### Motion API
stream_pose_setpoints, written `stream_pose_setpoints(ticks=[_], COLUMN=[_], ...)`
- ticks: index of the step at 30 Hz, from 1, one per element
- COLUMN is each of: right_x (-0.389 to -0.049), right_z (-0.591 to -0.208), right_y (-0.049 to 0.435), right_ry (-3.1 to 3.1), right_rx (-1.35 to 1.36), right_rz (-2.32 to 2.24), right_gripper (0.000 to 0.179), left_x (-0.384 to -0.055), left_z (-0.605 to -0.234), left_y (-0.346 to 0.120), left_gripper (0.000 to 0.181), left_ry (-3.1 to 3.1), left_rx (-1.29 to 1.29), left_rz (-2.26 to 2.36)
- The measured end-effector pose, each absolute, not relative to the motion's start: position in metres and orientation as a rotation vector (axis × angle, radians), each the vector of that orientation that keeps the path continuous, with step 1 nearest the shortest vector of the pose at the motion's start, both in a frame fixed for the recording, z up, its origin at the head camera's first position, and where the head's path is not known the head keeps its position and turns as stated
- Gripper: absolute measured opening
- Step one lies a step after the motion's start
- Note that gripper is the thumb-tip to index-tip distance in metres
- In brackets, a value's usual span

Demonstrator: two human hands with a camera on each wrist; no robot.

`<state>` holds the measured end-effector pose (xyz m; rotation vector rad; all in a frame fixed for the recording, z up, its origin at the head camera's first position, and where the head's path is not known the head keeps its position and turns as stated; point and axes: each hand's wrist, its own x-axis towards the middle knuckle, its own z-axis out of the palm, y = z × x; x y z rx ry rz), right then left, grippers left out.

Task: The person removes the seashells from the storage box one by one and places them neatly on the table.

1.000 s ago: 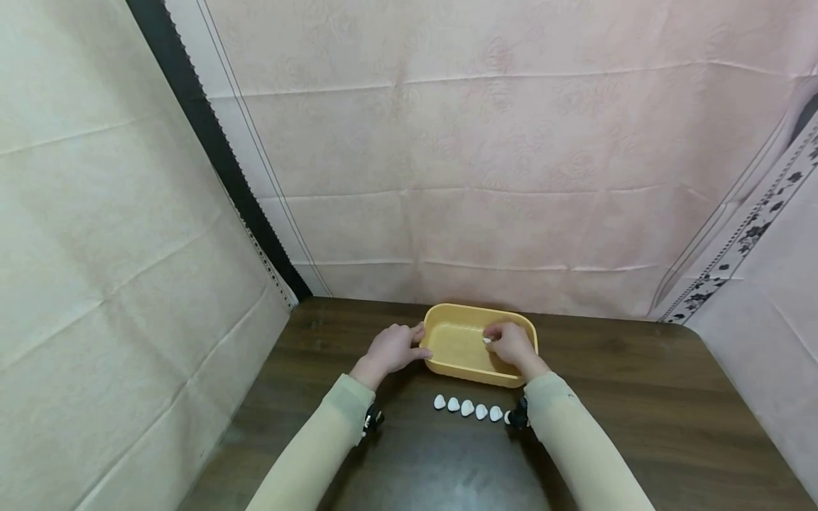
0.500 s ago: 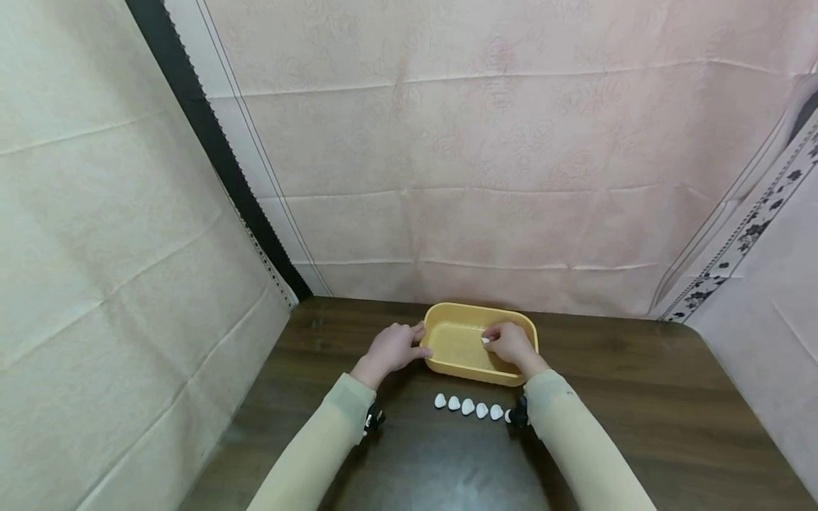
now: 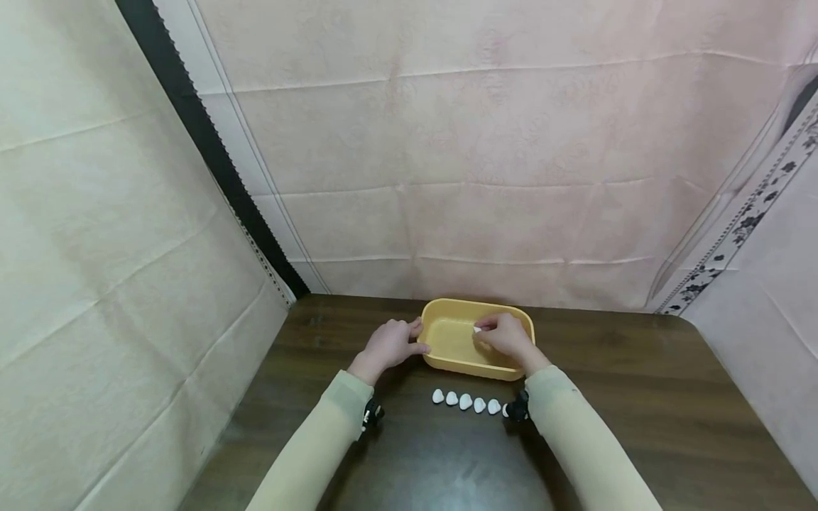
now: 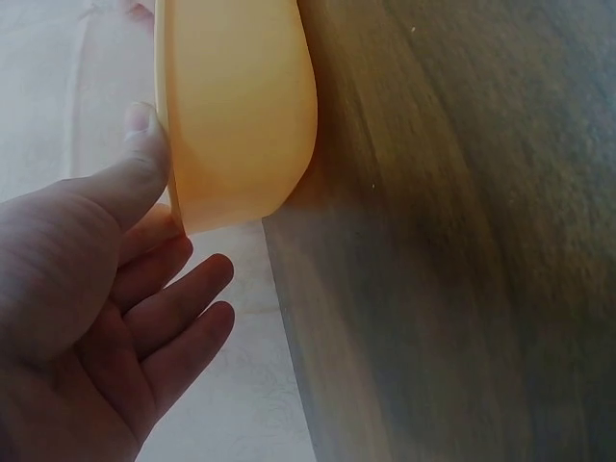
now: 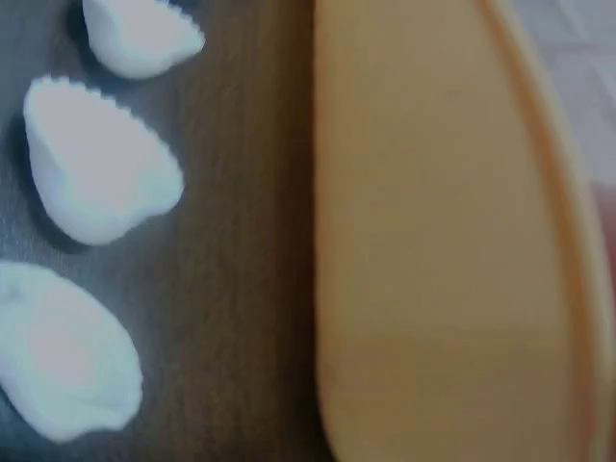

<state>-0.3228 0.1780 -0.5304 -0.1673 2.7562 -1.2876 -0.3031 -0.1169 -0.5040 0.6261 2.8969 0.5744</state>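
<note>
A shallow yellow plastic tray (image 3: pixel 449 343) stands on the table. My left hand (image 3: pixel 390 345) holds its left end, thumb and forefinger at the rim while the other fingers stay apart from it in the left wrist view. Inside the tray, my right hand (image 3: pixel 508 336) pinches a small white seashell (image 3: pixel 477 330) in its fingertips. Several white seashells (image 3: pixel 465 402) lie in a row in front of the tray. Up close, the right wrist view shows a ridged shell (image 5: pixel 101 164) with a scalloped edge; the right hand's fingers are hidden there behind the tray wall (image 5: pixel 433 231).
The dark wooden table (image 3: pixel 626 397) reaches back to a pale cloth hanging (image 3: pixel 498 156). More cloth (image 3: pixel 128 270) hangs at the left side and at the right. A black wrist device (image 3: pixel 517 407) on the right arm partly covers the row's right end.
My right hand has shifted slightly left and farther back inside the tray with the pinched seashell. The left hand keeps its hold on the tray. The head view has tilted a little.
</note>
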Motion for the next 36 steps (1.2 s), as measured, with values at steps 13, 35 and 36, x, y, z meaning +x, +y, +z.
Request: stream_pose_setpoints(ticks=[13,35,36], right_x=[-0.281,-0.195,-0.193], right_z=[-0.505,-0.525,-0.528], right_y=[0.199,0.286,0.29], right_ry=[2.715,2.744,2.751], right_rx=[-0.202,-0.077,-0.084], right_rz=[-1.569,-1.471,-1.436], right_gripper=[0.027,0.026,0.025], left_x=[-0.301,-0.297,-0.297], left_z=[-0.502,-0.5,-0.5], left_y=[-0.117,-0.116,-0.116], left_gripper=[0.07,0.069,0.069], left_ry=[2.879,2.898,2.9], left_rx=[0.623,0.651,0.652], left_rz=[0.616,0.614,0.614])
